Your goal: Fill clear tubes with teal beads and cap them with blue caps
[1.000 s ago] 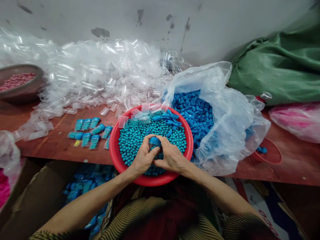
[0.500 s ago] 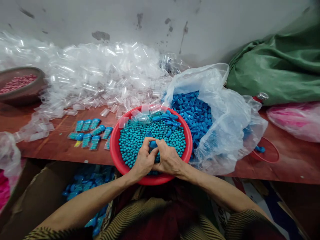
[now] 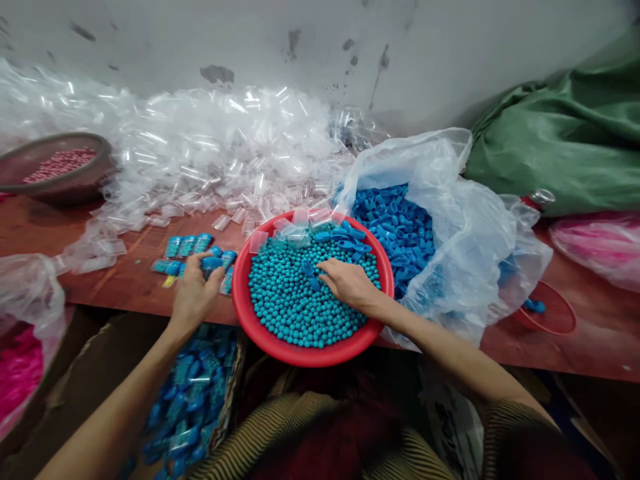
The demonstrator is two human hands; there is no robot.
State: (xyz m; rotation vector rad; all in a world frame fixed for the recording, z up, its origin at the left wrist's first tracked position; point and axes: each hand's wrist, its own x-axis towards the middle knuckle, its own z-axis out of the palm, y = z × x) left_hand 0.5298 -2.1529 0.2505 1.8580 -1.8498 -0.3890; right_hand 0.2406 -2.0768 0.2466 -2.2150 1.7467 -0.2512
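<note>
Over a red bowl [image 3: 313,357], a worker's right hand [image 3: 350,285] is poising a narrow grip just right of a blue piece [image 3: 313,283] pointing roughly away, contact unclear; farther left, the left hand [image 3: 193,300] is clasping a blue-capped container [image 3: 212,264].

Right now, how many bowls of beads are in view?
2: the red bowl of teal beads in front of you, and the brown bowl of pink beads at far left. The clear plastic pile could hide more.

Olive-and-black striped sleeves [image 3: 517,427], dark maroon cloth [image 3: 335,433] at the front.
</note>
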